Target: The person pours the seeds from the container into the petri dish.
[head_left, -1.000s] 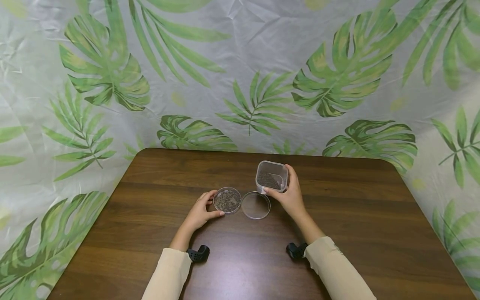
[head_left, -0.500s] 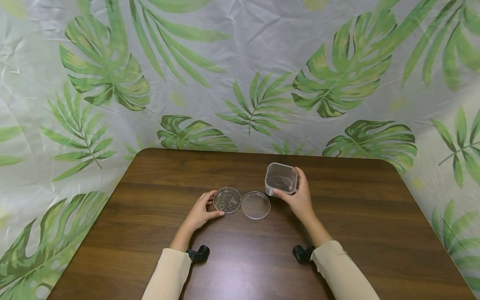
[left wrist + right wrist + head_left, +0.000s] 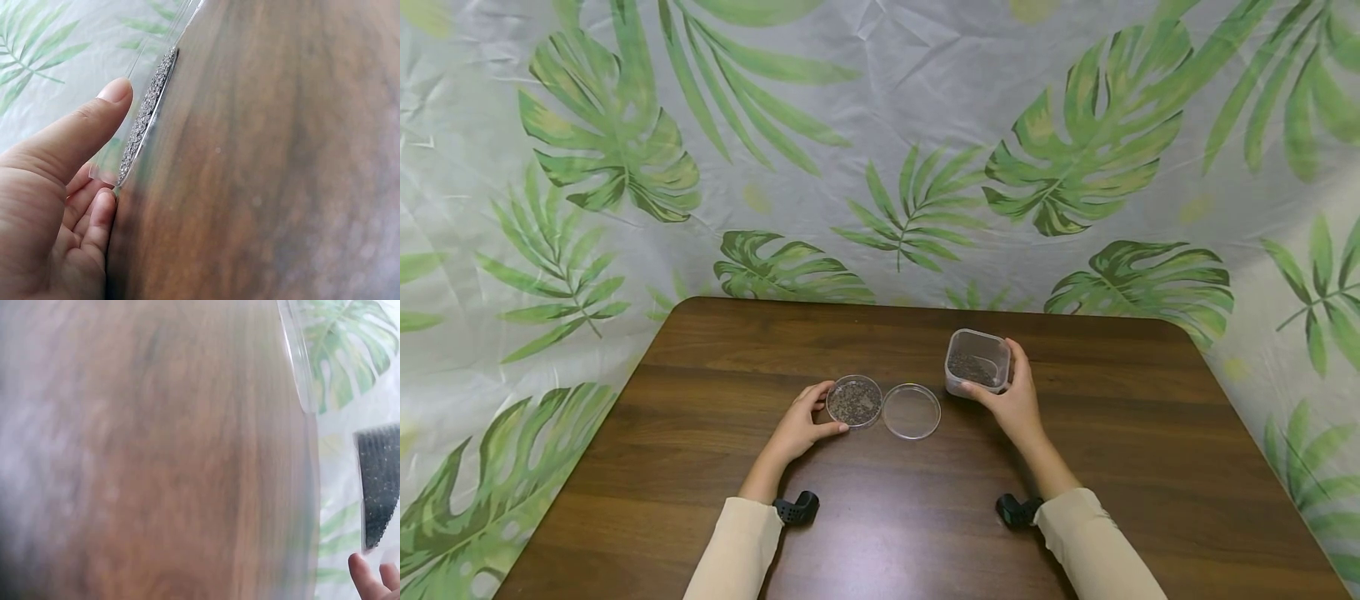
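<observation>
A round clear petri dish (image 3: pixel 854 402) holds a layer of grey-brown, soil-like grains; it rests on the table. My left hand (image 3: pixel 797 427) grips its left side, the thumb (image 3: pixel 115 90) at the rim and the fingers curled low at its edge in the left wrist view. To the right lies a second clear round dish or lid (image 3: pixel 912 412) with no grains visible in it. My right hand (image 3: pixel 1017 404) holds a square clear plastic container (image 3: pixel 977 360) with dark grains gathered toward one side. In the right wrist view this container (image 3: pixel 378 481) hangs above the table; only some fingertips show.
The brown wooden table (image 3: pixel 700 467) has rounded far corners. Behind it hangs a pale curtain (image 3: pixel 925 100) printed with green leaves. Black bands (image 3: pixel 797 507) sit on both wrists, below light sleeves.
My right hand has carried the square container to the right, away from the second round dish, which it partly overlapped before. The left hand and the filled petri dish stay put.
</observation>
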A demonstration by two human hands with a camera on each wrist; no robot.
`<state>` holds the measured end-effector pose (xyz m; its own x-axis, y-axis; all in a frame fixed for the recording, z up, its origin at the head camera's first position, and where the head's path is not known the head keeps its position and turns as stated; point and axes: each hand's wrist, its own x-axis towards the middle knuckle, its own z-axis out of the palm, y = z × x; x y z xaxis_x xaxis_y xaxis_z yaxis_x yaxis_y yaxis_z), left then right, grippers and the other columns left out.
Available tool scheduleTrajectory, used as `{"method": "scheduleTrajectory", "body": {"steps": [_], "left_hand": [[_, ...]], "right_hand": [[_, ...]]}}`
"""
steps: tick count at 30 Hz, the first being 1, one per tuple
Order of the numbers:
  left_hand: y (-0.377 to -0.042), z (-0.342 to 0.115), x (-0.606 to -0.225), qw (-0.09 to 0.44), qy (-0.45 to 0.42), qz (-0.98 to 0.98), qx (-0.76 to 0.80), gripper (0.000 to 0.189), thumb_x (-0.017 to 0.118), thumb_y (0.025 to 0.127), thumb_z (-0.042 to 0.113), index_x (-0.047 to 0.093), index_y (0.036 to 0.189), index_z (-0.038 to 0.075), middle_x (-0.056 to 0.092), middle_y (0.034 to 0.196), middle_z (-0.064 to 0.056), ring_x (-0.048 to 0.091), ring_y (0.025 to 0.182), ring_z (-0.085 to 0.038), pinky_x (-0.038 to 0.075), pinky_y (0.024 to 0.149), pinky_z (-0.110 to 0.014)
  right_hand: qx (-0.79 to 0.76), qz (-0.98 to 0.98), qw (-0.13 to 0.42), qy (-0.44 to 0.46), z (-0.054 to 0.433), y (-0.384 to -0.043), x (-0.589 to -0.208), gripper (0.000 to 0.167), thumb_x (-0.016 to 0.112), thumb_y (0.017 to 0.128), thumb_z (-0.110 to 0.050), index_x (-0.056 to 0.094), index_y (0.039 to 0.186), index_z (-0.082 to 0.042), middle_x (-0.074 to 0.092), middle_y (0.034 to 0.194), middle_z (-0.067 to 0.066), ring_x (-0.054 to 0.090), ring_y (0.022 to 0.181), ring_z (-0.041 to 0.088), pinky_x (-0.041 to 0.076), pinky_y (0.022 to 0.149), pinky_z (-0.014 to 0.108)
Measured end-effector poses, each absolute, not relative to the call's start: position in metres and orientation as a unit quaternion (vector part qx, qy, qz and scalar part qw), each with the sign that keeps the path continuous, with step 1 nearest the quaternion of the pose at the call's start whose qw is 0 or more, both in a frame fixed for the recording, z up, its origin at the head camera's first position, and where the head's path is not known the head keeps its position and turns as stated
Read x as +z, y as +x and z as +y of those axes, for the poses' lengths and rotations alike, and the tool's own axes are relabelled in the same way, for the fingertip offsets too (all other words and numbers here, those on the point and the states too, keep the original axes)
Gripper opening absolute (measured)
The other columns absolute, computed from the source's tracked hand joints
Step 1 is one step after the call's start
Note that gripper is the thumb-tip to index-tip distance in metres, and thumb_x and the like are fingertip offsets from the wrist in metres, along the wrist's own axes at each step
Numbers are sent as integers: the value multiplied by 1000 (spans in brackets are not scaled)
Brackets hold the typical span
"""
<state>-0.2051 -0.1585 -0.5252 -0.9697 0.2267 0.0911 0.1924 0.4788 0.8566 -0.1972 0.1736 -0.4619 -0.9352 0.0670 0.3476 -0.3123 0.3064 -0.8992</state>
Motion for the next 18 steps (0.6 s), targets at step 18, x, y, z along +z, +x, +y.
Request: {"method": "scheduleTrajectory", "body": {"steps": [18], "left_hand": [[-205,-159,-526,16,124,861,493,76,80,67,23,44,132,8,47,123,-10,48,106,-26,38,92,-38]], "right_hand": [[579,-801,142,60,202,-193,-470,91,76,70,-5,18,141,-1,26,138,23,31,119,41,34,88,57]]}}
